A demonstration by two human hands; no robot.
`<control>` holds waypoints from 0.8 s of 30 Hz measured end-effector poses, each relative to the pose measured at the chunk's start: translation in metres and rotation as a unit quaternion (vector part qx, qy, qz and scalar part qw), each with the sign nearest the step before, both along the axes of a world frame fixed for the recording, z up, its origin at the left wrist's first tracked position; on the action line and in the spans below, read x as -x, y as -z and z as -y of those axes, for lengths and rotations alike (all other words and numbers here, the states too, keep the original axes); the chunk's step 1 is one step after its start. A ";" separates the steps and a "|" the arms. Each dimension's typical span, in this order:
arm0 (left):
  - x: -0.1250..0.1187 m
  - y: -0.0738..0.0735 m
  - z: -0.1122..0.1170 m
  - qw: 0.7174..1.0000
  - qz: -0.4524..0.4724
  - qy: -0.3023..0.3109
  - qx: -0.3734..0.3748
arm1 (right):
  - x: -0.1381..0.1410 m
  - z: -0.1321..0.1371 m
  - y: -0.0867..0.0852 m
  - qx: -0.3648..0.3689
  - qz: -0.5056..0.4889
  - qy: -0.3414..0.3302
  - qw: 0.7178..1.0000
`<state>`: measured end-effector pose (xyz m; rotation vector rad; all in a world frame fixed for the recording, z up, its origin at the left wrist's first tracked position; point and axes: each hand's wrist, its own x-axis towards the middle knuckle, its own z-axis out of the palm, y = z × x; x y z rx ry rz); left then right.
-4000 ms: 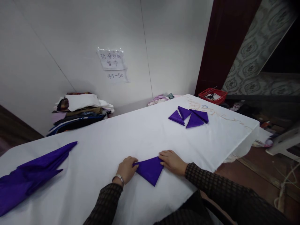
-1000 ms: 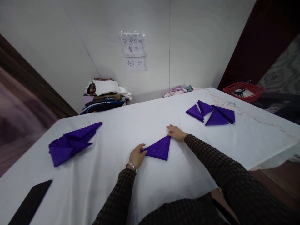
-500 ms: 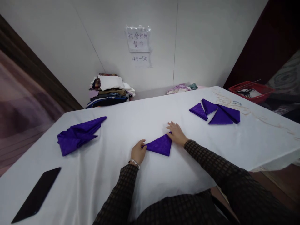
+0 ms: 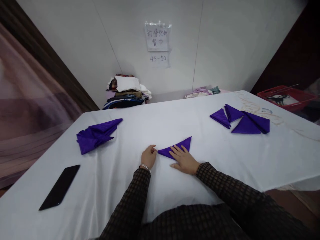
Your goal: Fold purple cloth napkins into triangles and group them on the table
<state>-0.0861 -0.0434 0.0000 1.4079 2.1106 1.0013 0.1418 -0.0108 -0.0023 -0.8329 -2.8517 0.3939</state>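
The right hand (image 4: 183,160) has left the corner and lies spread on the purple napkin (image 4: 165,152) on the table (image 4: 147,125), so smoothing seems under way; the left hand (image 4: 148,157), grip narrow, is at its left tip, pinch unclear

Purple cloth (image 4: 187,143), folded into a triangle, flat on the white tablecloth (image 4: 172,190), narrow tip pointing left

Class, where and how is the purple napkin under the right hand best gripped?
Probably pinch the napkin by its far right corner, coming from the right: it is pointed and uncovered, while the right hand covers the middle and the left hand is at the left tip. It lies flat, so slip underneath first.
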 end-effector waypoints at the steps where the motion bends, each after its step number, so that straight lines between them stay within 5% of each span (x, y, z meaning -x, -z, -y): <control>1: 0.003 -0.001 0.002 1.000 -0.007 -0.016 0.001 | 0.000 0.000 0.000 -0.003 0.000 0.000 1.000; 5: -0.003 -0.007 0.012 0.995 -0.072 -0.031 -0.065 | 0.001 0.001 0.001 -0.013 -0.001 -0.003 1.000; 8: -0.030 -0.012 0.019 0.969 -0.166 0.131 -0.128 | 0.001 0.002 0.002 -0.015 -0.008 0.001 1.000; 10: -0.049 -0.011 0.023 0.935 -0.215 0.261 -0.112 | 0.001 0.002 0.001 -0.013 -0.016 0.000 1.000; 12: -0.060 -0.007 0.025 0.914 -0.249 0.314 -0.067 | 0.001 0.002 0.000 -0.010 -0.018 -0.004 1.000; 17: -0.057 0.010 0.024 0.906 -0.289 0.308 -0.004 | 0.002 0.001 -0.003 -0.001 -0.009 -0.005 1.000; 24: -0.046 0.025 0.020 0.894 -0.325 0.306 -0.038 | -0.021 -0.011 -0.010 0.037 -0.033 -0.037 0.998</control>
